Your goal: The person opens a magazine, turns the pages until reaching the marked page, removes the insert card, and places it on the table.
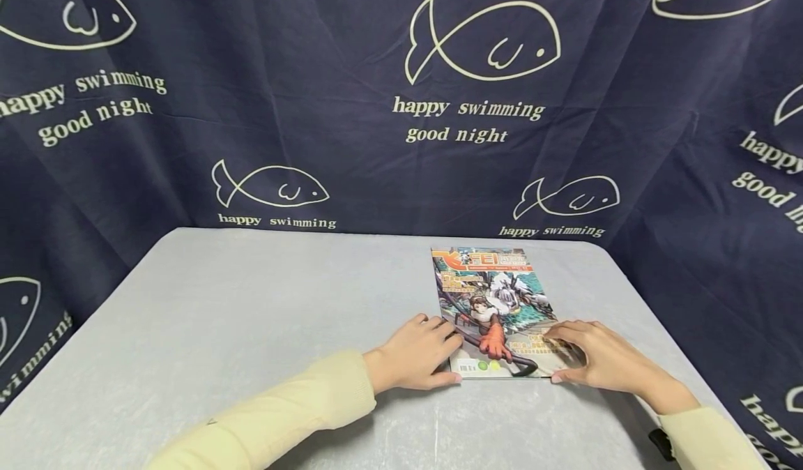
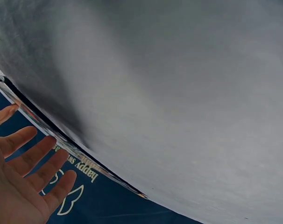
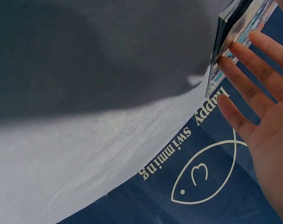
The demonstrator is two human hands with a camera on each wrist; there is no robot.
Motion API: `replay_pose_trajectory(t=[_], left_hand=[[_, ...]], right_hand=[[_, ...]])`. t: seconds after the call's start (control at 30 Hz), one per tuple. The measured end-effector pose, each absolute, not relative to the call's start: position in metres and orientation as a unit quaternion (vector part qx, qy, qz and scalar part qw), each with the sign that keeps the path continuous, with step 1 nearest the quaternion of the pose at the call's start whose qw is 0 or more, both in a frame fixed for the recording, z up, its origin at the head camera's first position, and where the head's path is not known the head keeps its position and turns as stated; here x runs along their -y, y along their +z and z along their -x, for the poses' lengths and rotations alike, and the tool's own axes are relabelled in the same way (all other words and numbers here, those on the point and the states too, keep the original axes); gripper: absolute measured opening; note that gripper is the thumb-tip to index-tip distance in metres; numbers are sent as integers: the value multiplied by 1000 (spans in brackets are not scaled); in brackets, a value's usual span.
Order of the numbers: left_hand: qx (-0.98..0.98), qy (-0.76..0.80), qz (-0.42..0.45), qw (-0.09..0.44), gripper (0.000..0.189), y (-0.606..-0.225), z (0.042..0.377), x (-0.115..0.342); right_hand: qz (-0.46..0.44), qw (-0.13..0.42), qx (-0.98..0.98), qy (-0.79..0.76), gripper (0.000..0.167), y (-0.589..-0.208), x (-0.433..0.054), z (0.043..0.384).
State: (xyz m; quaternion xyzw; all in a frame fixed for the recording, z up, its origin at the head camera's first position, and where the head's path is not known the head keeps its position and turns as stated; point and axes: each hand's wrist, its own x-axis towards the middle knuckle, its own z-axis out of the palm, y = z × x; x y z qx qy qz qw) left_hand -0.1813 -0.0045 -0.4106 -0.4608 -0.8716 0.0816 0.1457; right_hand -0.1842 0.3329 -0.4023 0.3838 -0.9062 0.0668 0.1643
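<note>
A magazine [image 1: 495, 302] with a colourful illustrated cover lies flat on the table, its bottom edge facing me. My left hand [image 1: 419, 353] is at its lower left edge, fingertips on the border and thumb by the bottom corner. At the lower right, my right hand [image 1: 605, 358] touches the cover with its fingertips, the thumb at the bottom edge. In the left wrist view the left hand's fingers [image 2: 36, 161] are spread and nearly straight beside the thin magazine edge. The right wrist view has straight fingers [image 3: 253, 88] against the magazine's side [image 3: 221, 42].
The table [image 1: 251, 316] has a pale grey cover. A dark blue curtain [image 1: 364, 107] with fish drawings and lettering hangs behind it and along both sides. A small black object [image 1: 661, 445] shows at the right sleeve's cuff.
</note>
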Motion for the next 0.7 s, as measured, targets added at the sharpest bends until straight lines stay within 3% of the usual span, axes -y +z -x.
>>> replay_pose_trajectory(t=[0.7], left_hand=[[871, 105, 460, 133, 57, -411, 183, -16]], right_hand=[[-367, 165, 912, 75, 46, -404, -337, 184]])
